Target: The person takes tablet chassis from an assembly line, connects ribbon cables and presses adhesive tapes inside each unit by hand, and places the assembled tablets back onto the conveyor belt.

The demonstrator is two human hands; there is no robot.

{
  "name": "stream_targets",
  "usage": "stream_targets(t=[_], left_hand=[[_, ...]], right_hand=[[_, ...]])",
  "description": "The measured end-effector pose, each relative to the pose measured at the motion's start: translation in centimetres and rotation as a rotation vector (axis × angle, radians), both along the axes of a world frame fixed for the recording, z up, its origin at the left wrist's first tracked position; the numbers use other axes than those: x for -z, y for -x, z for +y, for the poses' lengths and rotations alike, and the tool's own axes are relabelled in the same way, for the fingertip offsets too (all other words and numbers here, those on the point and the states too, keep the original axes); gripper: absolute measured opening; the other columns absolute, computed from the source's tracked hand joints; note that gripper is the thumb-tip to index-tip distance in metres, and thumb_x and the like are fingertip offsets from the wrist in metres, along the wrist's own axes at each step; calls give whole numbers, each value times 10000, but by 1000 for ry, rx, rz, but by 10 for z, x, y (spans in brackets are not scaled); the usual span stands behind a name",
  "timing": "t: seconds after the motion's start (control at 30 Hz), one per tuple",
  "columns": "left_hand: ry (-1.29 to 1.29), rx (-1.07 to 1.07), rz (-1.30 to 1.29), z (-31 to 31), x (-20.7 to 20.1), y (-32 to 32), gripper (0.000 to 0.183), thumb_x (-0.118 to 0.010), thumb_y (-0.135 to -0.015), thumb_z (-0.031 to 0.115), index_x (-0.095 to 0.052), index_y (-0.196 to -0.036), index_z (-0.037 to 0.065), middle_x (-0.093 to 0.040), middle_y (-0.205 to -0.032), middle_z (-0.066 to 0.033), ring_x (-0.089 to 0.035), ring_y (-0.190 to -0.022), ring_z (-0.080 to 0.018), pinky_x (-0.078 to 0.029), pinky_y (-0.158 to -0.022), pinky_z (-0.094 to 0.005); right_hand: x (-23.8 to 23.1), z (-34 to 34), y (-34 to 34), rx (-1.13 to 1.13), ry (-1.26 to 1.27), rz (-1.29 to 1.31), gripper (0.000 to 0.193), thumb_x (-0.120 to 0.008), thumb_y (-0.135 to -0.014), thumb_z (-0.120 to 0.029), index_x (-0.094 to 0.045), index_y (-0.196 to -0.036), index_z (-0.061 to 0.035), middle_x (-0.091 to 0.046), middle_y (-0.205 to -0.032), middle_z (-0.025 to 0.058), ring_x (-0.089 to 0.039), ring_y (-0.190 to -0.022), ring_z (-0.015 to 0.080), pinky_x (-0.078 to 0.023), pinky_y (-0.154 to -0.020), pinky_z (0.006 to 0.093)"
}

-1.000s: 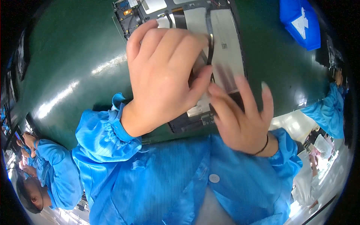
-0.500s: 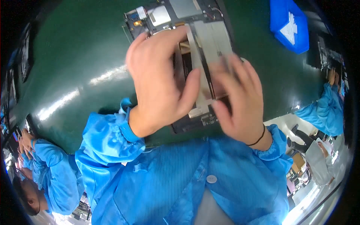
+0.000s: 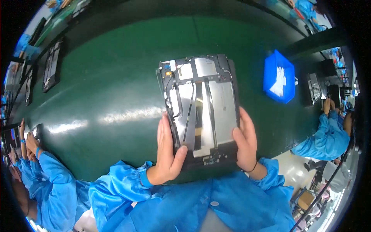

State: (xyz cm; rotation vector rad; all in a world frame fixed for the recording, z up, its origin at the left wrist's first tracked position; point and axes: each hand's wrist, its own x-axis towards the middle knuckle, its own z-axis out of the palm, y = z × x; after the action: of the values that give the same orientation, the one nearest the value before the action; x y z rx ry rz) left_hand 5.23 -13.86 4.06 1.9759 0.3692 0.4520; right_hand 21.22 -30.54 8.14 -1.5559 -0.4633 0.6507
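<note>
An opened tablet (image 3: 223, 112) lies before me with its inside facing up. Silver battery panels, dark ribbon cables and metal-shielded boards show in its black frame. My left hand (image 3: 167, 154) grips its lower left edge, thumb over the top and fingers along the side. At the lower right edge, my right hand (image 3: 246, 141) holds it the same way, its thumb bent over the rim. Fingertips that may reach beneath the tablet are hidden. Whether the tablet rests on the table or is lifted slightly, I cannot tell.
The green table (image 3: 127, 73) spreads around the tablet. A blue bin (image 3: 271, 83) with white pieces inside stands to the right. Another dark device (image 3: 53, 65) lies at the far left. Co-workers in blue sleeves (image 3: 322, 137) sit at both sides.
Both hands have moved from over the tablet's middle to its two side edges and now grip it. My view has tilted up, showing more of the table and far side.
</note>
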Motion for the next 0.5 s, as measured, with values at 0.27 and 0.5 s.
stream_targets(t=[0.27,0.5], left_hand=[[368,-96,-308,24,1,-43,680,-400,-967,82,-31,-1522,-56,-78,-1601,-221,-98,-1490,-317,-89,-1189,-378],[211,-64,-272,17,12,-57,624,-512,-939,90,-226,-1477,-42,-314,-1502,-215,-304,-1401,-337,-237,-1151,-414]], right_hand=[[25,144,-140,103,-174,256,553,-552,-934,-109,-366,-1431,46,-568,-1297,147,-567,-1129,207,-432,-987,317],[59,222,-247,142,-188,-335,461,-557,-952,-193,-498,-1338,51,-543,-1355,185,-499,-1275,266,-375,-1064,340]])
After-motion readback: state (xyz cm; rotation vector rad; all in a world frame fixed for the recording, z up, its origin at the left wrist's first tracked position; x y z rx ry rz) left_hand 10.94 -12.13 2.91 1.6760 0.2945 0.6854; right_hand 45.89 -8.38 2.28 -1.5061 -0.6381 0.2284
